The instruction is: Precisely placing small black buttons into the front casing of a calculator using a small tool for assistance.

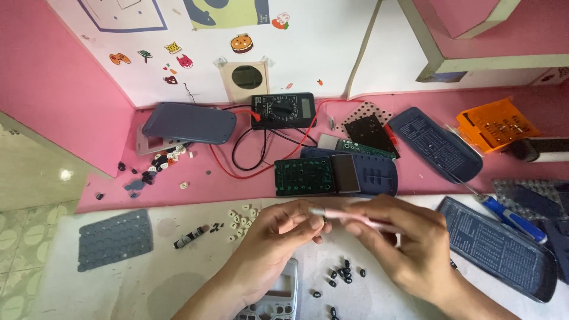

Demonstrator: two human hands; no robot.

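My left hand and my right hand meet above the white table. The right hand grips a thin pink tool that points left. Its tip touches a tiny dark key pinched in my left fingertips. Under my left wrist lies a grey calculator front. Several small black keys are scattered on the table below my hands.
Behind my hands lie a green circuit board with display, a black multimeter with red and black leads, blue calculator shells, dark back covers, a blue-handled screwdriver, an orange piece, a grey rubber keypad mat and white keys.
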